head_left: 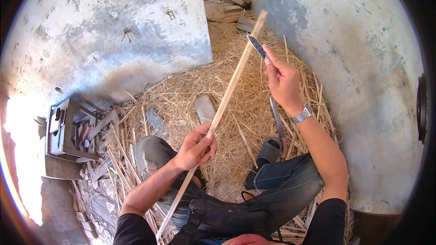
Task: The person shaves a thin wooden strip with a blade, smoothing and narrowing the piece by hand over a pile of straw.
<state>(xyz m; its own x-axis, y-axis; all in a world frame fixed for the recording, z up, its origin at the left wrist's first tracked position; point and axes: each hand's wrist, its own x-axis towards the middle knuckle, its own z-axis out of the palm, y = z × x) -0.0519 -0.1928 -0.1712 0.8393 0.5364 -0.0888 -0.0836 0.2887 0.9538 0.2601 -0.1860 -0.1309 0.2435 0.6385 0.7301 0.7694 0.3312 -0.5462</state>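
In front of the person's seated body, in the head view, a long pale wooden stick (pixel 233 81) slants from the lower edge, left of the middle, up and to the right. The left hand (pixel 196 149) is closed around its lower half, thumb along the top and fingers curled beneath. The stick runs out past both sides of that grip: the long part rises beyond it, the thinner-looking part drops beside the left forearm. The right hand (pixel 284 80), higher and to the right, is curled around the mostly hidden handle of a small knife (pixel 257 47), index finger reaching toward the dark blade. The blade's tip overlaps the stick near its far end; whether it presses in cannot be told. Below the right hand, a larger knife (pixel 277 120) lies on straw-like shavings (pixel 181 86), near a dark slipper (pixel 270 149).
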